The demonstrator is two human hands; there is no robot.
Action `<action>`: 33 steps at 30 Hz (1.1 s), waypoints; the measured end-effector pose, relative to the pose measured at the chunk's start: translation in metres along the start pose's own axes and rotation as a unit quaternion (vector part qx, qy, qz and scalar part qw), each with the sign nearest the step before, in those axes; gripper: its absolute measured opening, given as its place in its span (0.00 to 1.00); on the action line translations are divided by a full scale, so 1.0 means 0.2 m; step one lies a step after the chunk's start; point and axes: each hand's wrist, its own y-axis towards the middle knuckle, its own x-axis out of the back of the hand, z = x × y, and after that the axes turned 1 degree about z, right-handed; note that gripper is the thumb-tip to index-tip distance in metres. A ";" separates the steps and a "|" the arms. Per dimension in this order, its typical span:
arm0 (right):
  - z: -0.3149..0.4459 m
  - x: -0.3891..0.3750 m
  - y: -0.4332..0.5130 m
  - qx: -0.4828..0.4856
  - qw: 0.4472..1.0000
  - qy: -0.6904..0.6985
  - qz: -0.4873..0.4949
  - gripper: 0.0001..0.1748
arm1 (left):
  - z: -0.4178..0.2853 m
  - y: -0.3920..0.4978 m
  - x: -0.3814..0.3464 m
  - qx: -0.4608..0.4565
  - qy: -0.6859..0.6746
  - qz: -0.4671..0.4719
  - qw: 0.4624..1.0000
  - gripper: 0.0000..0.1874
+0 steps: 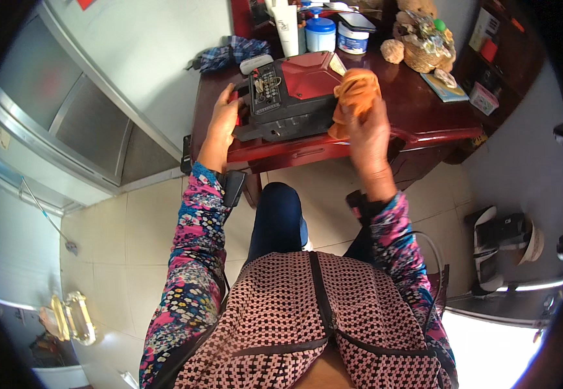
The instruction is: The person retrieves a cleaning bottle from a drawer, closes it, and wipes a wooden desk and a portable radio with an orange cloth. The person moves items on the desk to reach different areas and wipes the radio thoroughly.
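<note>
A black portable speaker (291, 116) with a red panel and a row of buttons lies on the dark red wooden table (417, 114), near its front edge. My left hand (223, 114) grips the handle at the speaker's left end. In my right hand (371, 138) is a crumpled orange cloth (359, 92), held at the speaker's right end. The right hand is slightly blurred. A thin cable (260, 86) lies bunched over the buttons. The cloth hides part of the speaker's right side.
Behind the speaker stand a white tube (286, 29), a blue-lidded pump jar (320, 34) and a white tub (353, 39). A folded plaid umbrella (235, 52) lies at the back left. To the right are a basket (422, 56) and a notebook (444, 87).
</note>
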 end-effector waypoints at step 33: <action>-0.13 0.03 -0.15 -0.052 0.966 0.253 0.015 0.31 | -0.02 -0.06 0.02 -0.069 0.054 0.009 0.996 0.39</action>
